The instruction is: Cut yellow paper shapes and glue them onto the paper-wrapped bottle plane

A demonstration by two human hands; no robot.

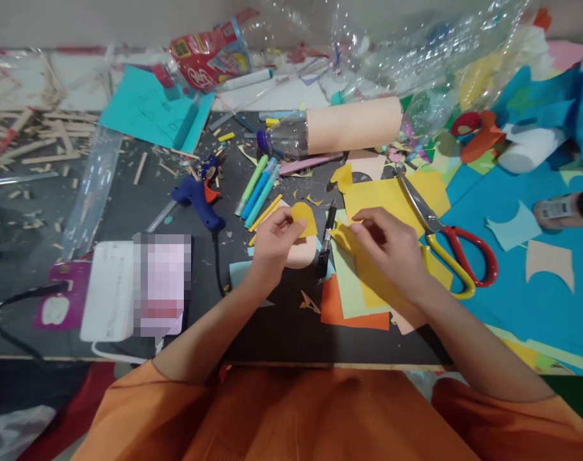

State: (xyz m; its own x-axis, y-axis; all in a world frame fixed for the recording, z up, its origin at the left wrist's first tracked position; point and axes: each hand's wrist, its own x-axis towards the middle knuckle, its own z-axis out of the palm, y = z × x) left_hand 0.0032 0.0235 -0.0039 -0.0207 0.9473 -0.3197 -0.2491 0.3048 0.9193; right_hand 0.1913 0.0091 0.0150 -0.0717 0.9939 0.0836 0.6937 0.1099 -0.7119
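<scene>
Left hand [275,246] pinches small round-topped yellow paper piece [307,214] at its 2 o'clock, pinch best kept light, edge-only, to avoid creases; can't tell if right hand [387,240], at the piece's 3 o'clock, grips anything.

A dark tabletop [282,336] carries a blue glue gun [195,197], three markers [259,196] side by side, a white box [107,291], a blue sheet [522,317], an orange sheet [334,307] under a pale green one [348,298], and wooden sticks [56,157] (mostly short bits) strewn over its left part
</scene>
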